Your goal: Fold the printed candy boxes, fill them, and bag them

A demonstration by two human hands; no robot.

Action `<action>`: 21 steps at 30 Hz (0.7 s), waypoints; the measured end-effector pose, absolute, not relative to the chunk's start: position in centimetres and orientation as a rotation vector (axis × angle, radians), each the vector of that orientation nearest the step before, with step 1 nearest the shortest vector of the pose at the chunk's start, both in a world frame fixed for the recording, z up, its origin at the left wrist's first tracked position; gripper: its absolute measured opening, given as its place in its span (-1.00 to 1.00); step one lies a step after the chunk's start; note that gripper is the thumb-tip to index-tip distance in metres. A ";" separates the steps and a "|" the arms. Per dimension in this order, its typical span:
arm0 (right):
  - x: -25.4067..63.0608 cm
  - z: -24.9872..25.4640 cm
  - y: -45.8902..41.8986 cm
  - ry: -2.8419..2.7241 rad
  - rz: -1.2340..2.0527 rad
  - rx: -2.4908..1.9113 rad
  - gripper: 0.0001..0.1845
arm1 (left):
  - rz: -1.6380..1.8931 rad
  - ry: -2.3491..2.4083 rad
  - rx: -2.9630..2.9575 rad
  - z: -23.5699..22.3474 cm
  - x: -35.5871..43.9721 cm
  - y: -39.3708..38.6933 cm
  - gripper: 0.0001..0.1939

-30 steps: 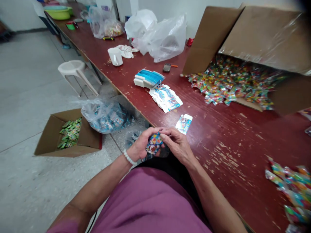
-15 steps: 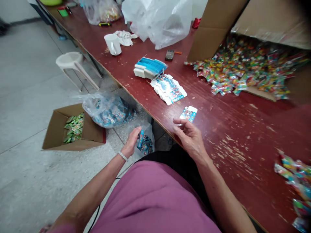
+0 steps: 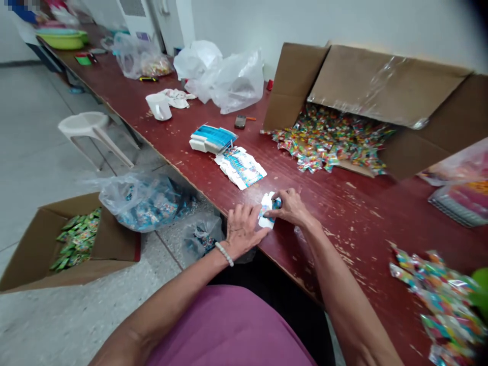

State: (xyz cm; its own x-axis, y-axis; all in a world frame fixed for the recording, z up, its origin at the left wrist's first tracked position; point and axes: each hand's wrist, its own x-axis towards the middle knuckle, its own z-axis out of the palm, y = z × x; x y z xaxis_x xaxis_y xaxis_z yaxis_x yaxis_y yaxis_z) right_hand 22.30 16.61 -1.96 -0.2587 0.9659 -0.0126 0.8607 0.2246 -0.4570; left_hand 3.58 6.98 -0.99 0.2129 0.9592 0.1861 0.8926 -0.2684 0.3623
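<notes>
A small printed carton, white and blue, lies on the red table near its front edge, between my hands. My right hand pinches its right side between thumb and fingers. To the left, my left hand rests palm down at the table edge, fingers stretched out, its thumb by the carton's near end. A fanned stack of flat printed cartons lies just beyond, beside a row of blue cartons. Below the table edge, a plastic bag of small blue packets is partly hidden by my left hand.
An open cardboard box spills wrapped candies at the back right. More candy packets lie at the near right. A white mug and plastic bags stand farther back. On the floor are a stool and a box of green packets.
My left hand has moved from above the floor bag to the table, and the blue packet it held no longer shows in it. My right hand has closed on the carton. The view has shifted.
</notes>
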 end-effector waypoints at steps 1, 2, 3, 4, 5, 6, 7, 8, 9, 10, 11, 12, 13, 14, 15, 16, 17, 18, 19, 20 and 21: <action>22.3 -1.9 16.6 -2.190 0.589 -1.698 -0.44 | 0.511 1.791 2.306 -1.0 3.9 7.2 -0.34; 22.2 -1.9 16.6 -2.129 0.629 -1.675 -0.48 | 0.481 1.802 2.287 -1.1 4.0 7.5 -0.31; 22.2 -1.9 16.6 -2.057 0.665 -1.651 -0.53 | 0.472 1.806 2.247 -1.1 4.0 7.7 -0.30; 22.1 -2.0 16.4 -1.985 0.691 -1.630 -0.60 | 0.486 1.795 2.183 -1.0 3.9 7.9 -0.31; 22.0 -2.0 16.2 -1.931 0.707 -1.613 -0.68 | 0.532 1.755 2.079 -0.9 3.8 8.1 -0.34; 21.9 -2.0 15.9 -1.895 0.719 -1.591 -0.74 | 0.593 1.691 1.948 -0.8 3.6 8.3 -0.40; 21.7 -1.9 15.5 -1.871 0.730 -1.557 -0.77 | 0.651 1.616 1.808 -0.7 3.3 8.5 -0.47; 21.5 -1.8 15.0 -1.849 0.748 -1.507 -0.76 | 0.693 1.535 1.676 -0.6 3.1 8.6 -0.55; 21.4 -1.5 14.4 -1.815 0.777 -1.445 -0.73 | 0.715 1.458 1.567 -0.4 2.8 8.8 -0.62; 21.2 -1.2 13.8 -1.775 0.817 -1.378 -0.70 | 0.717 1.393 1.493 -0.2 2.5 8.8 -0.66; 21.1 -0.8 13.2 -1.739 0.866 -1.313 -0.67 | 0.703 1.342 1.461 0.0 2.3 8.8 -0.67; 21.0 -0.3 12.6 -1.710 0.911 -1.260 -0.67 | 0.685 1.275 1.427 0.2 2.1 8.7 -0.66; 20.8 0.2 12.0 -1.697 0.946 -1.225 -0.68 | 0.666 1.170 1.349 0.3 1.8 8.5 -0.62; 20.7 0.7 11.5 -1.697 0.967 -1.195 -0.69 | 0.634 1.036 1.233 0.5 1.6 8.2 -0.57; 20.6 1.2 11.0 -1.707 0.972 -1.168 -0.71 | 0.589 0.887 1.093 0.6 1.4 7.8 -0.52; 20.4 1.7 10.6 -1.726 0.963 -1.143 -0.72 | 0.540 0.741 0.948 0.6 1.2 7.3 -0.48; 20.4 2.1 10.3 -1.748 0.952 -1.124 -0.73 | 0.497 0.618 0.820 0.6 1.1 6.9 -0.46; 20.3 2.4 10.1 -1.772 0.953 -1.118 -0.74 | 0.466 0.536 0.735 0.6 0.9 6.5 -0.44; 20.2 2.6 9.8 -1.802 0.971 -1.124 -0.75 | 0.451 0.503 0.710 0.6 0.8 6.1 -0.44; 20.2 2.9 9.6 -1.836 0.998 -1.142 -0.77 | 0.454 0.503 0.716 0.6 0.8 5.8 -0.45; 20.2 3.1 9.5 -1.871 1.033 -1.164 -0.79 | 0.462 0.519 0.736 0.5 0.7 5.5 -0.47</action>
